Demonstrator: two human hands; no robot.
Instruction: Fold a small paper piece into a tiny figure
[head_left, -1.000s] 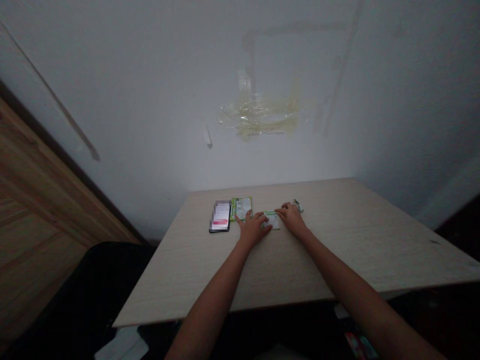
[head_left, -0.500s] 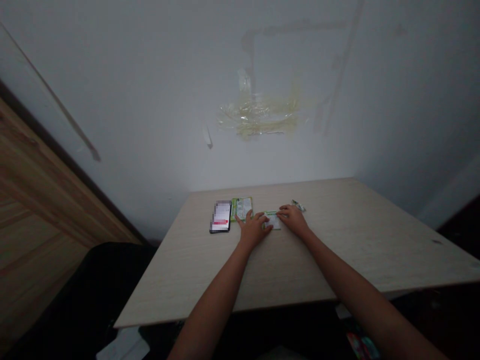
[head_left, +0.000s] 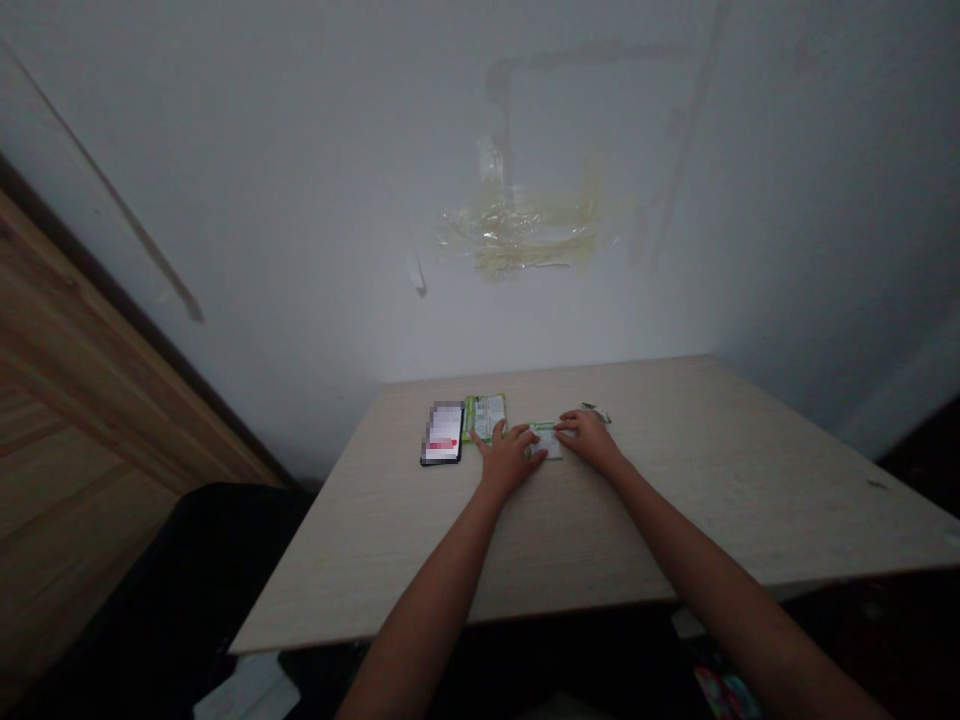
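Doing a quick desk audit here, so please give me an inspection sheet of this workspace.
Surface: pale wood-grain tabletop, no damage visible apart from a small dark mark near the right side.
Job's things: small green-edged white slip flat under the fingertips of both hands.
Clutter: green printed packet, smartphone with blurred screen, small crumpled wrapper scrap.
Hands: left hand and right hand rest flat, fingers on the slip.
Cables: nothing seen.
Surroundings: scarred white wall with tape residue, wooden panel at left, dark seat or cloth below.
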